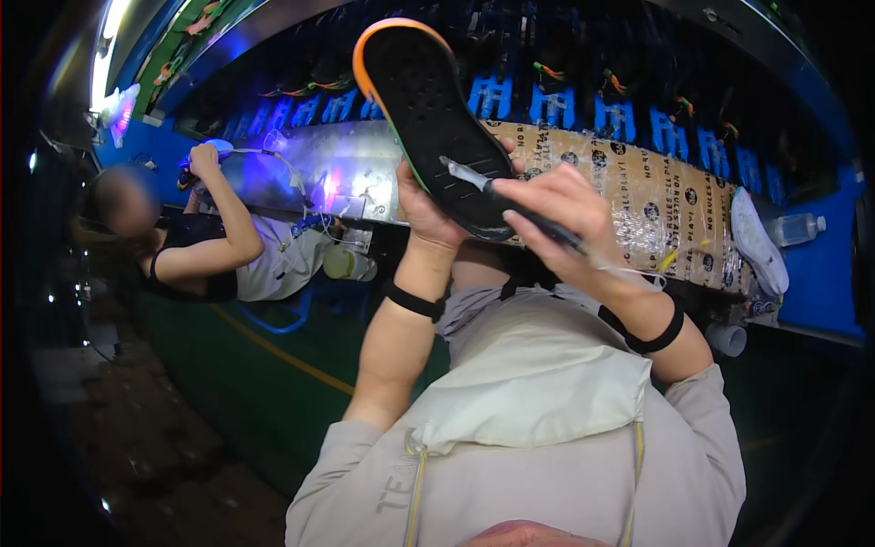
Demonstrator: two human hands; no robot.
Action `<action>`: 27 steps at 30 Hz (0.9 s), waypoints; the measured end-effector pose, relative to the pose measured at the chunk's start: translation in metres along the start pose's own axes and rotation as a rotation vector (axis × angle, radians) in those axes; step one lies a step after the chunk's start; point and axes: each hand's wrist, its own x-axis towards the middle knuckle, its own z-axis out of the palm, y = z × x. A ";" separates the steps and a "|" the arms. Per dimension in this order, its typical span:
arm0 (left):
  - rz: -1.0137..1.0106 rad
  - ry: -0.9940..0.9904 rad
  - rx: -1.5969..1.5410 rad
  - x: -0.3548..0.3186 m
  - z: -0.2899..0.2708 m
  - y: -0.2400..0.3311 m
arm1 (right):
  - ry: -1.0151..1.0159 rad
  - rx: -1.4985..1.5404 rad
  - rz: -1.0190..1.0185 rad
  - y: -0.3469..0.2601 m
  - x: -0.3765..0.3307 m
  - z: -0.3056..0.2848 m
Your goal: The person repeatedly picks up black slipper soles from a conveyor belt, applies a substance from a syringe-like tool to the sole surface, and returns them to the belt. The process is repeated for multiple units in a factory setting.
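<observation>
A shoe sole (428, 118) with a black inner face and an orange and green rim is held up in front of me, its wider end away from me. My left hand (430, 208) is closed around the sole's near half from underneath. In my right hand (570, 205) is a dark-handled glue brush (538, 217), whose pale, smeared head lies over the sole's inner face near its grooved part. Whether the bristles touch the surface I cannot tell. A thin pale tube seems to run from the handle's rear end past my right wrist.
Printed brown covering (652, 205) spans the bench ahead, before a row of blue holders (551, 105). On the right are a white shoe-shaped piece (759, 242) and a clear bottle (795, 229). A co-worker (205, 232) works at the left beside a jar (350, 264).
</observation>
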 end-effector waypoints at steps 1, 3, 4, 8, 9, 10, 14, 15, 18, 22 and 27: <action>0.037 0.008 -0.017 -0.002 0.000 -0.004 | -0.066 -0.062 -0.085 0.000 -0.002 0.002; 0.030 0.009 -0.098 -0.005 -0.006 -0.005 | -0.213 -0.069 -0.171 -0.004 -0.009 0.007; 0.027 0.001 -0.150 -0.007 -0.007 -0.006 | -0.282 -0.060 -0.175 -0.008 -0.009 0.003; 0.014 -0.113 -0.194 -0.006 -0.007 -0.003 | -0.328 0.214 -0.061 -0.007 -0.001 -0.017; 0.012 -0.148 -0.184 -0.005 -0.007 -0.004 | -0.327 0.123 -0.078 -0.008 -0.001 -0.019; 0.000 -0.143 -0.179 -0.004 -0.006 -0.005 | -0.325 0.033 -0.095 -0.009 0.001 -0.020; -0.050 -0.106 -0.114 -0.005 -0.007 0.004 | -0.512 0.154 -0.083 -0.017 0.005 -0.035; -0.067 -0.094 -0.090 -0.004 -0.006 0.006 | -0.577 0.261 -0.040 -0.018 0.005 -0.041; -0.083 -0.204 -0.017 0.000 0.005 0.009 | -0.435 0.083 -0.004 -0.011 0.003 -0.040; -0.151 -0.180 0.181 0.007 0.025 0.017 | -0.652 0.150 -0.101 -0.009 0.008 -0.051; -0.242 -0.001 0.439 0.008 0.018 0.031 | -0.555 0.017 -0.023 -0.014 0.004 -0.049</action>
